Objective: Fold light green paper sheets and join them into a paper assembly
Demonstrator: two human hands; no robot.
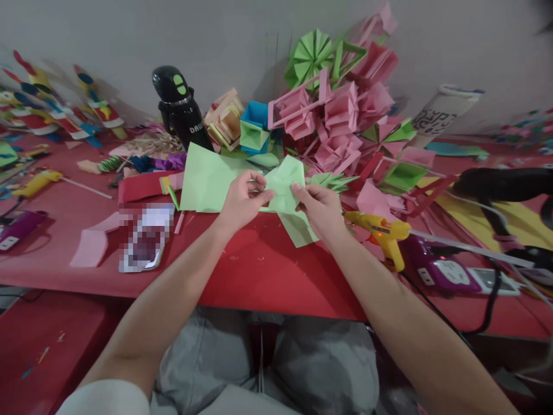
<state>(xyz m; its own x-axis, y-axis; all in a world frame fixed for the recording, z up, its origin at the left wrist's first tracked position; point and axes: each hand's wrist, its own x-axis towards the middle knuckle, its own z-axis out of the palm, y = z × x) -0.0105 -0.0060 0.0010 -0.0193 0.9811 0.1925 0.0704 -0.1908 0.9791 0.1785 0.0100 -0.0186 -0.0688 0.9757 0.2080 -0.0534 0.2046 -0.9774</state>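
My left hand point(245, 197) pinches the left side of a light green paper piece point(286, 180) that is folded and creased. On its right side, my right hand point(318, 207) grips the same piece between thumb and fingers. A flap of it hangs down toward the table's front. Behind my left hand a larger light green sheet point(207, 180) stands tilted on the red table. Just right of my right hand lies a yellow glue gun point(384, 230) with a small orange light lit. Fingertips partly cover the paper where they hold it.
Pink folded paper shapes point(341, 109) and a green paper fan point(313, 57) pile up at the back. A black bottle point(179, 109) stands behind the sheet. To the left lie a phone point(149, 236) and pink paper strips point(91, 245); a purple power strip point(444, 268) sits at right.
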